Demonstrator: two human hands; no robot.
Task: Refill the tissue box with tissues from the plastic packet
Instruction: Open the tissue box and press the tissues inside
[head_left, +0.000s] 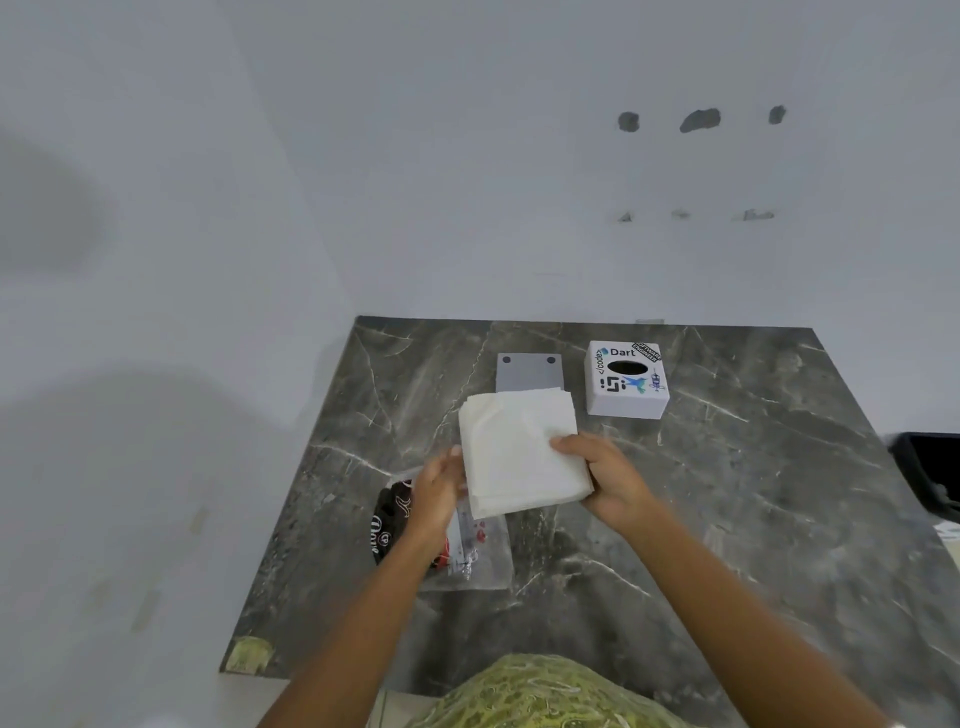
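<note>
A thick stack of white tissues (519, 452) is held above the dark marble table (753, 493). My right hand (605, 475) grips the stack's right edge, thumb on top. My left hand (439, 491) presses against its left edge. Under my left hand lies the flattened plastic packet (467, 545), clear with black and red print. The white tissue box (627, 379), covered in stickers with an oval hole on top, stands at the back right of the stack. A flat grey plate (529, 371) with two dark dots lies behind the tissues, left of the box.
A white wall rises behind and to the left of the table. A black container (930, 478) sits off the table's right edge. The table's left edge runs diagonally beside the packet. My green patterned clothing (540, 696) shows at the bottom.
</note>
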